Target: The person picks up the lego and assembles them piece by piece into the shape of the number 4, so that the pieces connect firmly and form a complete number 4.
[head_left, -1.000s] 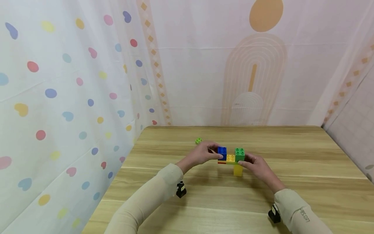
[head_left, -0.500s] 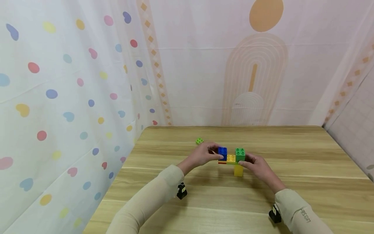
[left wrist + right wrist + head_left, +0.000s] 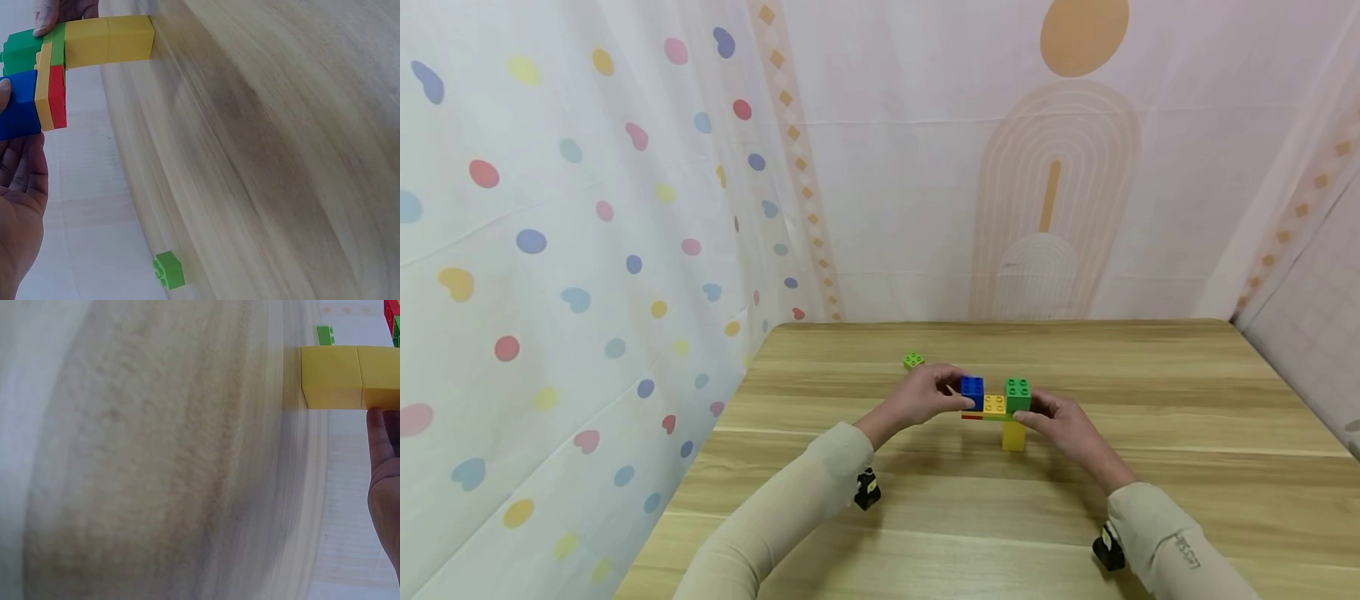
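Note:
A toy building-block structure stands on the table. Its column is two stacked yellow blocks [image 3: 109,40], seen upright in the head view. Across the column's top lie a light green piece [image 3: 58,47], a red piece [image 3: 57,97] and a thin yellow piece [image 3: 995,405]. The red end juts out leftward with nothing beneath it. On the left end sits a blue block [image 3: 972,388], pinched between my left hand's [image 3: 920,395] thumb and fingers. My right hand [image 3: 1069,427] grips the green block [image 3: 1018,394] on the right end, over the column, its thumb at the front.
One loose light green block [image 3: 913,360] lies on the wooden table [image 3: 985,533] behind my left hand. Patterned curtains [image 3: 887,208] hang at the table's back and left. A black wrist camera [image 3: 867,489] hangs under the left sleeve, and a similar one [image 3: 1108,549] under the right.
Both hands keep their hold on the blue and green blocks, and the structure looks the same. The whole view shifts only slightly.

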Available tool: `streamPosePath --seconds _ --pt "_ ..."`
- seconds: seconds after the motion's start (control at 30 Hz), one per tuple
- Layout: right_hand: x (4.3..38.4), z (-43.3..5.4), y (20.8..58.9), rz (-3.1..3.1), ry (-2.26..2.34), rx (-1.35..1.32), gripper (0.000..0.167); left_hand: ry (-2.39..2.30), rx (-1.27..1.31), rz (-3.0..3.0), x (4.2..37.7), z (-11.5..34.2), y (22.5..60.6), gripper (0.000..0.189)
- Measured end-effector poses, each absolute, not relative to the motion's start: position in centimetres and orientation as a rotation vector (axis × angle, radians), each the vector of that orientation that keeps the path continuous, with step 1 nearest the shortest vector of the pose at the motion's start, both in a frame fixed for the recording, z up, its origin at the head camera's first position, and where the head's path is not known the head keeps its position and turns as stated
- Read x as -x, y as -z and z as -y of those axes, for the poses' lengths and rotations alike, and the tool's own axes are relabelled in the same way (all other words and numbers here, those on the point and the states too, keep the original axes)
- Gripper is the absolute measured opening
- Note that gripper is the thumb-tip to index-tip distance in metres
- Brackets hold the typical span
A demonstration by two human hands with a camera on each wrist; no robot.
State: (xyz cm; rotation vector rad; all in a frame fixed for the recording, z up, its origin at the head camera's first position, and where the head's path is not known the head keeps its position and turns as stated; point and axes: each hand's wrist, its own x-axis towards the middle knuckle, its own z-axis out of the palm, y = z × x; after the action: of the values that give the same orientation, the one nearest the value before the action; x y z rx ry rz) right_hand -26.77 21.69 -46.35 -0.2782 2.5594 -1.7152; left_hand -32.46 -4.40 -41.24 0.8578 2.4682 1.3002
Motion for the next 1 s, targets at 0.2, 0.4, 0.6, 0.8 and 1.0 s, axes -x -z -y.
streamPosePath --seconds 0.2,0.4,0.6,0.8,1.0 --pt "26.79 -21.70 46.49 -2.564 1.708 0.271 0.052 -1.260 -0.885 -2.489 32.47 4.34 41.10 0.040" --pt "26.81 -21.71 46.49 -2.566 1.710 0.280 0.052 -1.264 -0.854 -2.485 32.47 4.32 40.98 0.039" --pt "26.74 -21.74 46.33 -2.571 1.716 0.285 0.051 -1.303 -0.842 -2.446 32.59 4.30 40.98 0.041" --pt "26.73 -21.73 46.28 -2.562 1.723 0.285 0.050 -1.282 -0.846 -2.450 32.72 4.32 40.85 0.041" --pt "26.65 -21.69 46.19 -2.570 1.714 0.284 0.051 -1.248 -0.826 -2.471 32.63 4.20 40.60 0.040"
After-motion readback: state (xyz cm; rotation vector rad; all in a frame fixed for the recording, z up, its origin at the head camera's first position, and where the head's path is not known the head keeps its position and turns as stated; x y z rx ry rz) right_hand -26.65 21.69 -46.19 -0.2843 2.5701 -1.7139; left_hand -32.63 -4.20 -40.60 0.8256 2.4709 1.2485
